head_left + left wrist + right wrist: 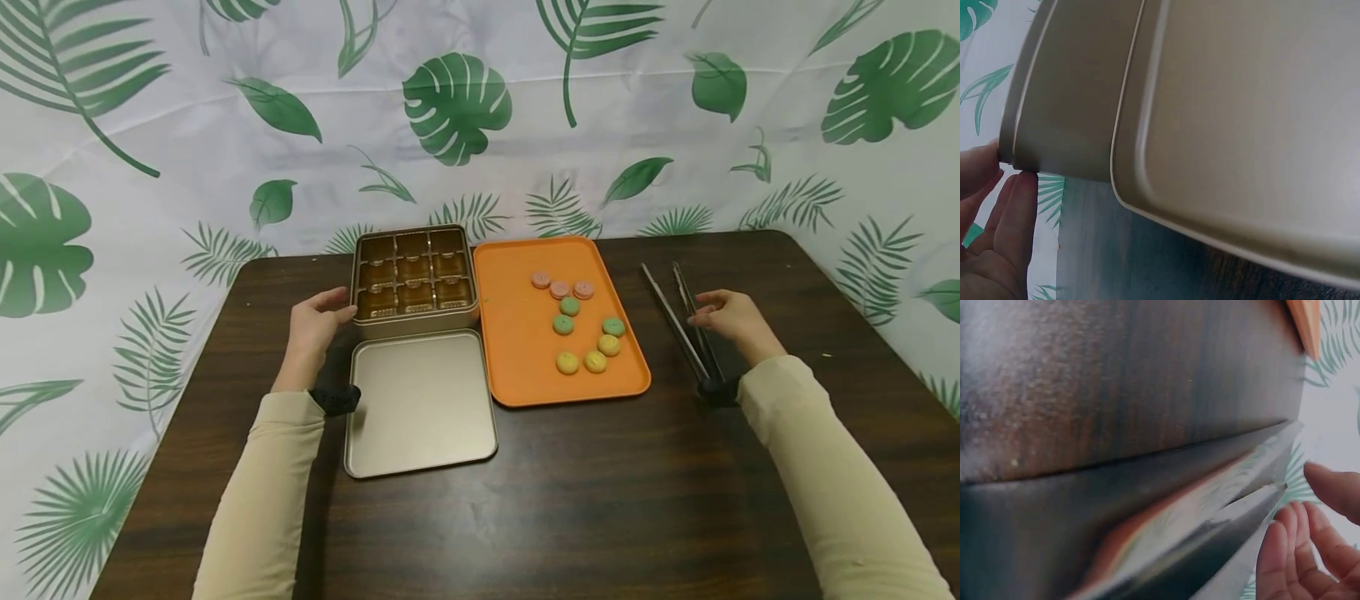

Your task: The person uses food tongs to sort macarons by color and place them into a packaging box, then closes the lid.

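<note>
Toward the tabletop's far left corner, the left hand meets the left side of a gold tin with a brown nine-compartment insert; its thumb and fingers are spread apart, their tips at the tin's edge. Just in front of the tin, nearer the tabletop's near edge, lies a flat gold lid. Toward the far right corner, the right hand hovers beside the metal tongs, thumb and fingers parted with a gap between; the tongs' right arm lies just beside the fingertips, and whether they touch I cannot tell. Between tin and tongs, an orange tray carries three pink macarons, three green macarons and three yellow macarons.
</note>
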A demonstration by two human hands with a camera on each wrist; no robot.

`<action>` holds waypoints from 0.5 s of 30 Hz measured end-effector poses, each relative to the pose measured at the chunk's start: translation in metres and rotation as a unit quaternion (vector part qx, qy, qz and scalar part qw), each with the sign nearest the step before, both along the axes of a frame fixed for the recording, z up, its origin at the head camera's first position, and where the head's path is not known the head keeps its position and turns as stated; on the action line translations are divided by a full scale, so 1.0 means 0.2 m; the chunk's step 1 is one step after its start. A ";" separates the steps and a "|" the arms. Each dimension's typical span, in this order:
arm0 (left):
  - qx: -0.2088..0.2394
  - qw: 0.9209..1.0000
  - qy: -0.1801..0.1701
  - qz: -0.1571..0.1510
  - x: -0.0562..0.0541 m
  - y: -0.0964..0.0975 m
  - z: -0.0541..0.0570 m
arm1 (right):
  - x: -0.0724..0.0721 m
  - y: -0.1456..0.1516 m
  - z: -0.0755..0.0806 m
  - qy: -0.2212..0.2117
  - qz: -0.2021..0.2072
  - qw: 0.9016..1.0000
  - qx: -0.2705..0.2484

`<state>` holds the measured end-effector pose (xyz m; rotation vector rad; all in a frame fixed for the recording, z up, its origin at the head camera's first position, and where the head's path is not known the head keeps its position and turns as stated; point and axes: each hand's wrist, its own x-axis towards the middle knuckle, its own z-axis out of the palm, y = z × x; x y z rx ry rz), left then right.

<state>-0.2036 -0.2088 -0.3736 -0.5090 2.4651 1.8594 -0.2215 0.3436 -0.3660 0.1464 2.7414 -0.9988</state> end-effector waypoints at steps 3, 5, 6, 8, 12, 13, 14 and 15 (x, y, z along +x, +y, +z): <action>0.006 1.000 -0.011 0.001 -0.01 0.00 0.00 | 0.01 0.00 -0.01 -0.020 -0.006 1.000 0.017; 0.008 1.000 -0.018 0.001 -0.01 -0.01 0.00 | 0.01 -0.01 -0.01 -0.036 -0.008 0.999 0.023; 0.006 1.000 -0.020 0.000 -0.01 -0.01 0.01 | 0.01 -0.01 -0.01 -0.044 -0.011 0.999 0.027; 0.002 1.000 -0.024 -0.003 -0.02 -0.01 0.01 | 0.01 -0.02 -0.02 -0.054 -0.016 0.998 0.029; -0.002 1.000 -0.024 -0.005 -0.02 -0.01 0.01 | 0.00 -0.03 -0.03 -0.056 -0.023 0.997 0.053; 0.001 1.000 -0.023 -0.005 -0.02 0.00 0.02 | 0.00 -0.03 -0.03 -0.058 -0.022 0.996 0.060; 0.003 1.000 -0.023 -0.004 -0.02 0.00 0.02 | 0.00 -0.04 -0.03 -0.063 -0.018 0.995 0.069; 0.003 1.000 -0.022 -0.004 -0.02 0.00 0.02 | 0.00 -0.04 -0.04 -0.068 -0.013 0.994 0.078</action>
